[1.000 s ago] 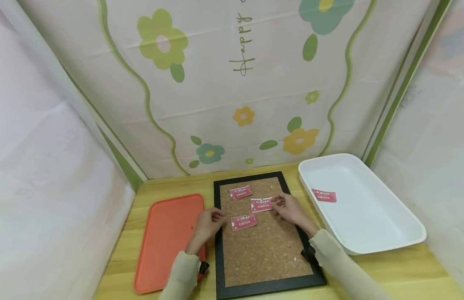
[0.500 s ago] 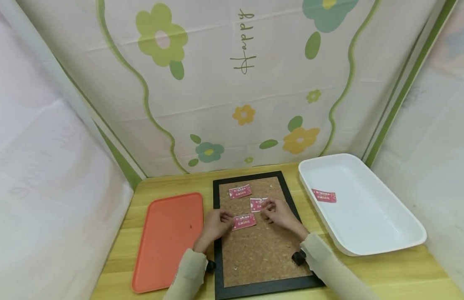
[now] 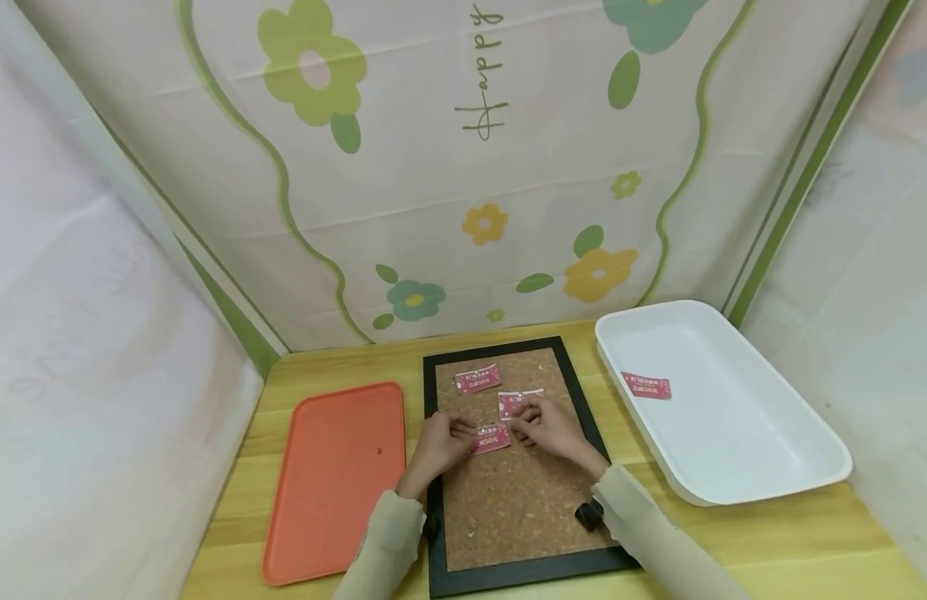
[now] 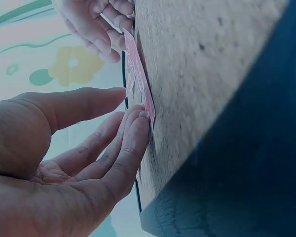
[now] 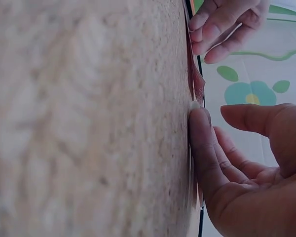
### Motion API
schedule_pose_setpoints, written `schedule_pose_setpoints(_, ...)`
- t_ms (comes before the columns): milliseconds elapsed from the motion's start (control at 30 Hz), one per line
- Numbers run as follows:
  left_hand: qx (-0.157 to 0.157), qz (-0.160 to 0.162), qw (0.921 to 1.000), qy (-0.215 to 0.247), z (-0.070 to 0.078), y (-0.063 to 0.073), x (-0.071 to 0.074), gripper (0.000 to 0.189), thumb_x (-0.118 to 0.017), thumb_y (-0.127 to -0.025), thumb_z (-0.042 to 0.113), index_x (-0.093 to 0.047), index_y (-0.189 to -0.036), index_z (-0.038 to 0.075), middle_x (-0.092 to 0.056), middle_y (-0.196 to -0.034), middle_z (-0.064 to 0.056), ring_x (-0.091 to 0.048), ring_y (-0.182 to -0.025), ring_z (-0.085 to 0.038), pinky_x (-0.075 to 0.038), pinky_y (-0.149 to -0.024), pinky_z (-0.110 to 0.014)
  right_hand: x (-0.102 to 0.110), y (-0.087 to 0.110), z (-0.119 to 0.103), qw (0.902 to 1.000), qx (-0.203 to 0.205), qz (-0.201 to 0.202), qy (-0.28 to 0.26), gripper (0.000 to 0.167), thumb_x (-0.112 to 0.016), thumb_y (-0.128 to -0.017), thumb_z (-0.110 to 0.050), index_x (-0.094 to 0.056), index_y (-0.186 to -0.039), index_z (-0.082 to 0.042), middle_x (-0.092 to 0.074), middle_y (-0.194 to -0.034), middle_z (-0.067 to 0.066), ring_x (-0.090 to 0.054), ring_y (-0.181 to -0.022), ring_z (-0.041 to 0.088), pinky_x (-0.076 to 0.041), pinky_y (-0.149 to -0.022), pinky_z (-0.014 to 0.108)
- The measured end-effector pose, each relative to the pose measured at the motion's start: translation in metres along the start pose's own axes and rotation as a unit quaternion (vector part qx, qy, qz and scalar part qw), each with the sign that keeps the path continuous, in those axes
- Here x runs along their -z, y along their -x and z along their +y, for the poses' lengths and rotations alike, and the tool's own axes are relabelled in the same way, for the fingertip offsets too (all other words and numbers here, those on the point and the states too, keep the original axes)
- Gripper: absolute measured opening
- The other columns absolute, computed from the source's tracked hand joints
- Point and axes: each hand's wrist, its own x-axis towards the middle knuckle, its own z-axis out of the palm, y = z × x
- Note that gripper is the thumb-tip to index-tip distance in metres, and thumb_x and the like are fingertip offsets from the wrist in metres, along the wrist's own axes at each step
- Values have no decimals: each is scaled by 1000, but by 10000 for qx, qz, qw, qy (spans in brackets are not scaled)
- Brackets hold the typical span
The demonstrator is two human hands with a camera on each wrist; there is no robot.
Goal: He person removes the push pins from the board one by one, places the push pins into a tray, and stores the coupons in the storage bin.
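Note:
Three pink-and-white coupons lie on a black-framed corkboard [image 3: 534, 508]: an upper coupon [image 3: 478, 379], a middle coupon [image 3: 508, 405] and a lower coupon [image 3: 494, 438]. My left hand [image 3: 443, 443] is at the lower coupon's left end, covering part of it. In the left wrist view its fingertips touch the edge of that coupon [image 4: 139, 74], the thumb apart from them. My right hand [image 3: 551, 429] is by the lower coupon's right end and covers part of the middle one. The right wrist view shows its fingertips [image 5: 200, 116] against the cork near the coupon [image 5: 198, 84], thumb spread away.
An orange-red tray [image 3: 336, 492] lies left of the board. To the right stands a deep white tray [image 3: 741, 442] with another pink coupon [image 3: 647, 387] at its left side. A flower-printed curtain [image 3: 403, 200] hangs behind the wooden table [image 3: 231, 533].
My right hand has come left and down from the middle coupon's right end toward the lower coupon. My left hand has moved right onto the lower coupon's left end.

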Motion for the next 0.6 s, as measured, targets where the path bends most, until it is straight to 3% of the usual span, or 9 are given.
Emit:
schedule_pose_setpoints(233, 28, 146, 9999, 70, 2, -1, -3, 19, -78, -89, 3, -75, -107, -2, -76, -97, -16, -74, -85, -20, -63, -75, -34, -2, 1, -3, 9998, 44, -180, 100, 19, -69, -101, -15, -70, -113, -1, -77, -93, 10, -74, -73, 16, -62, -64, 30)
schedule_pose_setpoints(433, 20, 210, 9996, 199, 1, -3, -6, 22, -78, -87, 1, -75, -109, -4, -77, -99, -18, -75, -86, -20, -63, -75, -32, -7, 3, -6, 9986, 249, -464, -69, 24, -67, -101, -7, -68, -120, 7, -77, -96, 17, -75, -76, 20, -63, -66, 31)
schedule_pose_setpoints(600, 38, 287, 9994, 177, 1, -6, -9, 23, -78, -86, -1, -74, -108, -5, -77, -99, -19, -76, -86, -23, -63, -76, -34, -10, 4, -7, 9985, 265, -450, -165, 27, -68, -97, 1, -65, -122, 10, -76, -96, 18, -75, -78, 23, -63, -66, 33)
